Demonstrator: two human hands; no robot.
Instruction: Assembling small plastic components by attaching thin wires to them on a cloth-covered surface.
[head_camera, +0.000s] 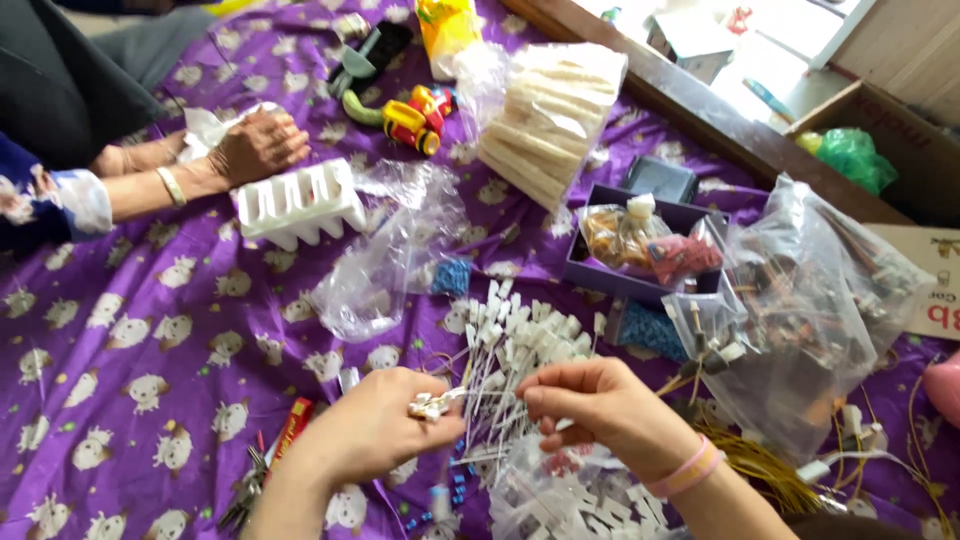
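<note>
Two hands work nearest the camera: the left hand (372, 428) has its fingers clamped on a small white plastic connector piece (430, 405), which juts from the fingertips toward the right hand (590, 400), whose fingers are pinched together just beside it. Judged light, rigid and small enough to slip, it is best gripped across its body. Beyond lies a heap of thin white-tipped wire leads (515, 345) on the purple sheep-print cloth (150, 350), then a white ridged plastic tray (298, 205).

- Left hand (370, 425): reaches in from the lower edge, knuckles up, fingers curled shut with the fingertips pinched together, pointing right.
- Right hand (590, 405): fingers bent, tips pinched, facing the left hand; the two are close but apart.
</note>
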